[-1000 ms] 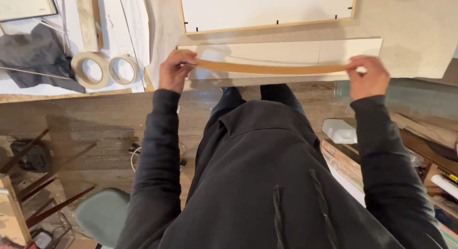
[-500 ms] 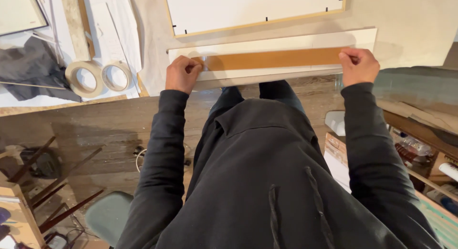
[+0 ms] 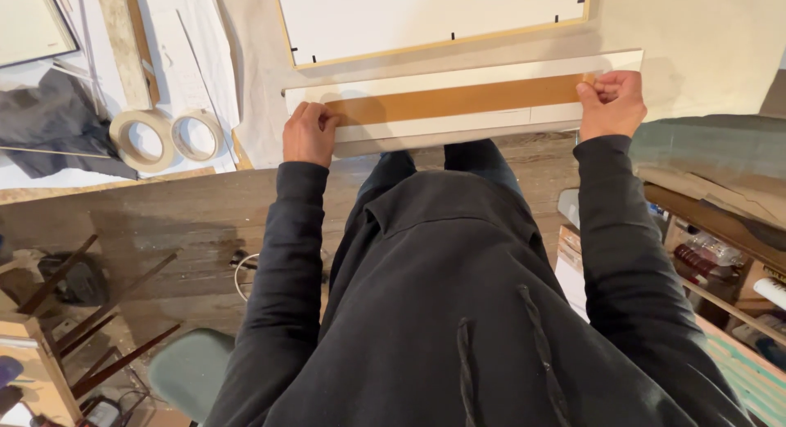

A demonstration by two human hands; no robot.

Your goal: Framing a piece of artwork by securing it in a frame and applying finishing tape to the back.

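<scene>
A long brown strip of tape (image 3: 458, 99) lies flat along a white board (image 3: 458, 75) at the near edge of the work table. My left hand (image 3: 309, 132) pinches the strip's left end against the board. At the strip's right end, my right hand (image 3: 612, 103) grips it with fingers curled. Just beyond the board lies a large white panel in a thin wooden frame (image 3: 434, 18).
Two rolls of pale tape (image 3: 168, 136) sit on the table to the left, beside a dark grey cloth (image 3: 49, 120). A green stool (image 3: 188, 378) and wooden sticks (image 3: 90, 312) stand on the floor at the lower left. Shelves with clutter (image 3: 720, 263) are at the right.
The strip was held up and bowed between my hands a second ago. It now lies flat on the white board, with both hands lowered onto its ends.
</scene>
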